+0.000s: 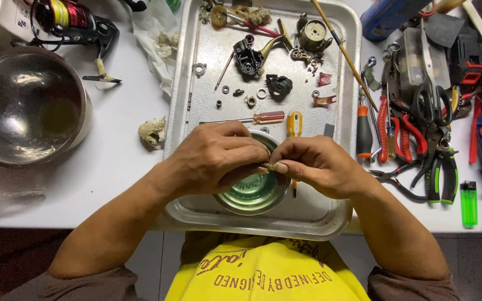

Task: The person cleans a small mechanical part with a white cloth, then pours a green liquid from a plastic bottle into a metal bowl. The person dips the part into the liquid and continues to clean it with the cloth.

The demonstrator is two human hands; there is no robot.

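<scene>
1. A small brownish part (268, 165) is pinched between the fingertips of the left hand (216, 159) and the right hand (316, 164), both closed on it; it is held just above a green tin (252, 192) near the front edge of the metal tray (341, 67); what the part is cannot be told, being mostly hidden.
2. The part could slip from the fingertips if the grip is loosened; a fall into the tin, which looks to hold liquid, is judged likely, and retrieval would be fiddly.
3. A jerk of the hands could knock the tin; its contents could be spilled across the tray's front edge.
4. The loose washers and rings (250, 100) in the middle of the tray could be scattered or mixed if the tray is bumped by a forearm.
5. The red-handled screwdriver (252, 117) and the yellow tool (294, 122), lying just behind the hands, could be pushed into the small pieces.
6. The pliers (414, 139) at the tabletop's right edge lie well apart; little risk is judged there.
</scene>
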